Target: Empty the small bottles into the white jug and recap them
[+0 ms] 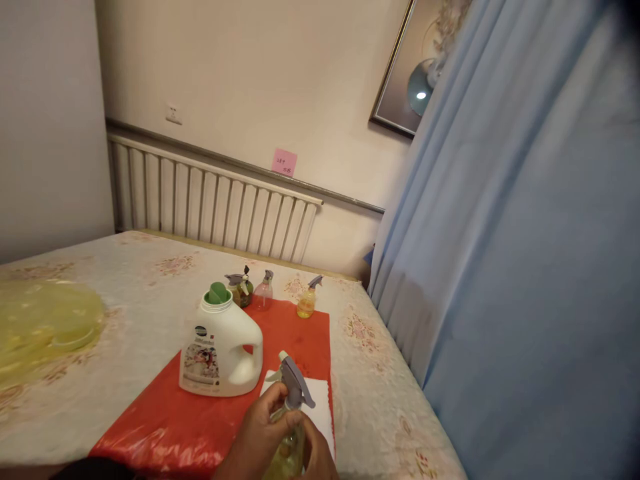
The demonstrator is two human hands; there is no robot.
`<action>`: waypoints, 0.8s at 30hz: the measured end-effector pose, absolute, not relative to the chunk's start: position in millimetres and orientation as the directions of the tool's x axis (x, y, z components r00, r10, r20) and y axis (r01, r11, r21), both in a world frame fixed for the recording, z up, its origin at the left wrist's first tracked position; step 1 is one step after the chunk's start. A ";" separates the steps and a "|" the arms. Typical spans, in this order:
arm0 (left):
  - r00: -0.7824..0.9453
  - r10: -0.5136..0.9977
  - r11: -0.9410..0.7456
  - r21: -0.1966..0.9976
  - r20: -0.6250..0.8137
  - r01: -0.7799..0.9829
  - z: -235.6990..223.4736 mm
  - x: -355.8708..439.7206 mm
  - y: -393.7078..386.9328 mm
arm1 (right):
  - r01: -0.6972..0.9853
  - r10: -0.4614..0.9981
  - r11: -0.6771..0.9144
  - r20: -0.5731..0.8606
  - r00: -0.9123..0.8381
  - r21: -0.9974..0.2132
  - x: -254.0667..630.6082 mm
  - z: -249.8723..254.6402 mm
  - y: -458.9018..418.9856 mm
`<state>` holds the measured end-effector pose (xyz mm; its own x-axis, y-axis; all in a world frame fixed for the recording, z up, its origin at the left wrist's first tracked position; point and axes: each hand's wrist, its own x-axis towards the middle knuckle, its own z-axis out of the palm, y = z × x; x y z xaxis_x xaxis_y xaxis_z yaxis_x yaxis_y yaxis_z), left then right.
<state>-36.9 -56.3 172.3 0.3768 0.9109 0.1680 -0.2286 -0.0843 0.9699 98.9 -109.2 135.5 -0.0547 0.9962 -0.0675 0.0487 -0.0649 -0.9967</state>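
My left hand (260,430) is closed around the neck of a spray bottle (296,385) with a grey trigger head. My right hand (317,450) grips the same bottle from the right, just under the head. Yellowish liquid shows in the bottle's clear body, whose lower part the frame cuts off. Beneath it lies a white sheet (320,400) on a red plastic sheet (300,340). Close by on the left stands a large white jug (233,353) with a green inner spout (218,293) in its mouth.
Behind the jug stand a dark green bottle (245,290), a pink spray bottle (263,293) and a yellow spray bottle (306,305). Yellow translucent plastic (45,327) lies at left on the flowered tablecloth (140,333). A blue curtain (500,267) hangs along the right edge.
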 end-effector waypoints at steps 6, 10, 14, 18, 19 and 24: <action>0.394 0.901 -0.118 0.977 0.180 -0.177 179.7 -43.5 -59.5 | 0.063 0.999 -0.038 -0.038 -0.005 -0.997 96.5 131.8 -108.1; 0.521 0.841 -0.088 0.987 0.145 -0.132 179.9 -57.8 -59.4 | 0.094 0.999 -0.028 -0.031 -0.031 -0.995 97.8 135.1 -108.6; 0.542 0.830 -0.036 0.983 0.130 -0.181 177.7 -59.5 -60.3 | 0.088 0.997 -0.013 -0.020 -0.071 -0.996 96.0 139.8 -109.2; 0.446 0.888 -0.037 0.983 0.114 -0.178 169.9 -50.9 -59.5 | 0.081 0.998 -0.019 -0.024 -0.063 -0.997 93.1 142.3 -110.2; 0.414 0.904 -0.042 0.985 0.110 -0.170 168.0 -48.9 -59.3 | 0.081 0.998 -0.022 -0.027 -0.053 -0.996 92.9 142.2 -110.5; 0.432 0.895 -0.030 0.980 0.114 -0.195 170.9 -51.6 -60.4 | 0.044 0.997 -0.014 -0.017 -0.071 -0.999 97.5 136.4 -109.1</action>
